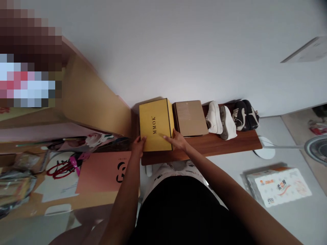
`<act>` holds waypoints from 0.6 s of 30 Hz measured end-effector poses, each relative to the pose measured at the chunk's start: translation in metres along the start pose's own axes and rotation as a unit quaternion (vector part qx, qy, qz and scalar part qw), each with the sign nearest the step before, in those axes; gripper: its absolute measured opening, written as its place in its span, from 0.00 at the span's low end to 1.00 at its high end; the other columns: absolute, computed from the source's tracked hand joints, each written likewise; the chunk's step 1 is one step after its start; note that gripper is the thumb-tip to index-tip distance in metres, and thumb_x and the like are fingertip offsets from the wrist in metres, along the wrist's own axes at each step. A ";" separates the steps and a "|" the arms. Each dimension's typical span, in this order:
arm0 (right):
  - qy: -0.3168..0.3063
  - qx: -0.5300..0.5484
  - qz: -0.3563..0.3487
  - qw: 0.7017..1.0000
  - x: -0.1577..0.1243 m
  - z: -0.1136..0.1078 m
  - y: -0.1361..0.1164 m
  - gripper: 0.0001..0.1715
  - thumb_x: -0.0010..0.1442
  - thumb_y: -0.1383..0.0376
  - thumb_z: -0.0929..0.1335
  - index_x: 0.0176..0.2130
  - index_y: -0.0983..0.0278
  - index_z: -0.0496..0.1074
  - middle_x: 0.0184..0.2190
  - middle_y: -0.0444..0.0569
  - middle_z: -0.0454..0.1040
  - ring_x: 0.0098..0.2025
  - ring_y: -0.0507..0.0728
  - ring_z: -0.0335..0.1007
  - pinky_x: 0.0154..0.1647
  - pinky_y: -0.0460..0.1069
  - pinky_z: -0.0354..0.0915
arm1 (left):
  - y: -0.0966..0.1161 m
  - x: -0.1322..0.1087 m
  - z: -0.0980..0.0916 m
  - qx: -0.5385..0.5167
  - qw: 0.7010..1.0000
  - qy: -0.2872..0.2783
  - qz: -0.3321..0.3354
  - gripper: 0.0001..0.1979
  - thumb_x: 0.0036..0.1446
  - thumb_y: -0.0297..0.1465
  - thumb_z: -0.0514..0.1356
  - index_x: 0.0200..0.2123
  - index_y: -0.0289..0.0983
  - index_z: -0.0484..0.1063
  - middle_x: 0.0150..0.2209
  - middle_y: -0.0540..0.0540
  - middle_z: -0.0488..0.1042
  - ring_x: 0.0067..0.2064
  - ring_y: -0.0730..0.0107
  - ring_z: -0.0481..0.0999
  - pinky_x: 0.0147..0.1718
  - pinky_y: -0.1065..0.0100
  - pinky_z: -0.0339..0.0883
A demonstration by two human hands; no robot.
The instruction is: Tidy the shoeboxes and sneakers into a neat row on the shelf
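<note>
A yellow box [157, 124] marked "MMOK" sits at the left end of a reddish-brown wooden shelf [204, 146] against the wall. My left hand [138, 147] grips its near left corner, with the thumb on the lid. My right hand [178, 140] holds its right side, the thumb over the lid and the fingers along the edge. Right of it stands a plain brown cardboard box [191, 118]. Farther right on the shelf are a pair of white shoes [214, 117] and a pair of black shoes [240, 115]. The undersides of both hands are hidden.
On the left a desk carries a pink bag [99, 172], red cords [60, 170] and plastic-wrapped items. A white tissue pack [283, 187] lies on the floor at right, near a fan [318, 149]. A pixelated area covers the upper left.
</note>
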State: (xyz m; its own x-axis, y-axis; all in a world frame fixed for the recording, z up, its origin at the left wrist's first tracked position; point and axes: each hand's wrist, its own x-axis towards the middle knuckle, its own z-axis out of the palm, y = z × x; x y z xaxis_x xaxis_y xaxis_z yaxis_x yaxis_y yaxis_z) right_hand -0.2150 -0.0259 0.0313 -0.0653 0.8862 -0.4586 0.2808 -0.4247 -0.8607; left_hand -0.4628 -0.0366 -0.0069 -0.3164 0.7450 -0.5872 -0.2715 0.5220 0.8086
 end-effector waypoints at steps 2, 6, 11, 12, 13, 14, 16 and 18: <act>-0.014 0.004 0.002 1.000 0.007 0.004 0.005 0.42 0.51 0.47 0.77 0.58 0.66 0.71 0.54 0.56 0.78 0.57 0.64 0.75 0.61 0.58 0.69 | 0.006 0.001 0.003 0.028 0.999 0.014 0.024 0.26 0.48 0.37 0.73 0.51 0.38 0.77 0.42 0.43 0.83 0.47 0.57 0.82 0.49 0.56 0.76; -0.015 0.004 0.032 0.999 0.024 0.010 0.019 0.33 0.53 0.52 0.77 0.52 0.67 0.74 0.51 0.56 0.80 0.52 0.62 0.78 0.58 0.59 0.71 | 0.009 0.002 0.011 0.071 0.994 0.053 0.058 0.27 0.47 0.35 0.73 0.52 0.37 0.78 0.44 0.41 0.83 0.48 0.56 0.82 0.48 0.57 0.76; -0.029 0.029 0.049 0.998 0.041 0.010 0.029 0.27 0.51 0.55 0.78 0.48 0.66 0.78 0.47 0.53 0.82 0.50 0.63 0.79 0.56 0.59 0.73 | -0.001 0.007 0.015 0.087 0.991 0.065 0.074 0.26 0.47 0.34 0.72 0.51 0.36 0.79 0.44 0.41 0.83 0.48 0.55 0.82 0.49 0.57 0.76; -0.031 0.033 0.051 0.998 0.044 0.010 0.029 0.26 0.51 0.56 0.78 0.47 0.65 0.78 0.46 0.52 0.82 0.50 0.62 0.79 0.55 0.59 0.73 | -0.002 0.009 0.015 0.085 0.991 0.064 0.079 0.26 0.47 0.34 0.72 0.51 0.37 0.79 0.44 0.41 0.83 0.48 0.55 0.82 0.49 0.57 0.76; -0.033 0.036 0.055 0.997 0.046 0.010 0.030 0.26 0.51 0.57 0.78 0.47 0.65 0.78 0.46 0.52 0.82 0.50 0.62 0.79 0.55 0.59 0.74 | -0.003 0.011 0.015 0.083 0.991 0.065 0.083 0.26 0.47 0.34 0.72 0.51 0.37 0.79 0.44 0.41 0.83 0.48 0.55 0.82 0.48 0.57 0.76; -0.036 0.040 0.057 0.997 0.048 0.011 0.030 0.25 0.52 0.57 0.77 0.47 0.65 0.78 0.46 0.52 0.82 0.51 0.62 0.79 0.55 0.59 0.73 | -0.004 0.013 0.016 0.081 0.991 0.066 0.085 0.26 0.47 0.34 0.72 0.51 0.37 0.79 0.44 0.41 0.83 0.48 0.55 0.82 0.48 0.58 0.76; -0.042 0.049 0.062 0.996 0.052 0.012 0.030 0.24 0.53 0.58 0.76 0.48 0.67 0.78 0.48 0.54 0.82 0.51 0.62 0.79 0.56 0.59 0.73 | -0.004 0.015 0.017 0.083 0.991 0.068 0.080 0.26 0.47 0.34 0.72 0.52 0.37 0.78 0.44 0.41 0.83 0.48 0.55 0.82 0.48 0.58 0.76; -0.043 0.053 0.066 0.995 0.055 0.013 0.031 0.25 0.54 0.59 0.76 0.49 0.68 0.77 0.49 0.56 0.81 0.50 0.62 0.79 0.56 0.60 0.72 | -0.004 0.016 0.019 0.092 0.990 0.076 0.071 0.26 0.49 0.34 0.72 0.52 0.37 0.78 0.45 0.41 0.83 0.49 0.54 0.81 0.49 0.58 0.75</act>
State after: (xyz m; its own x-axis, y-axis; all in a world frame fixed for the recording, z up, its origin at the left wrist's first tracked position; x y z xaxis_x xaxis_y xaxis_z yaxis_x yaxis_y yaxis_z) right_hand -0.2219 0.0070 -0.0236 -0.1171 0.8043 -0.5825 0.1898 -0.5576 -0.8081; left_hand -0.4494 -0.0189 -0.0187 -0.4762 0.7526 -0.4547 -0.0485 0.4939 0.8682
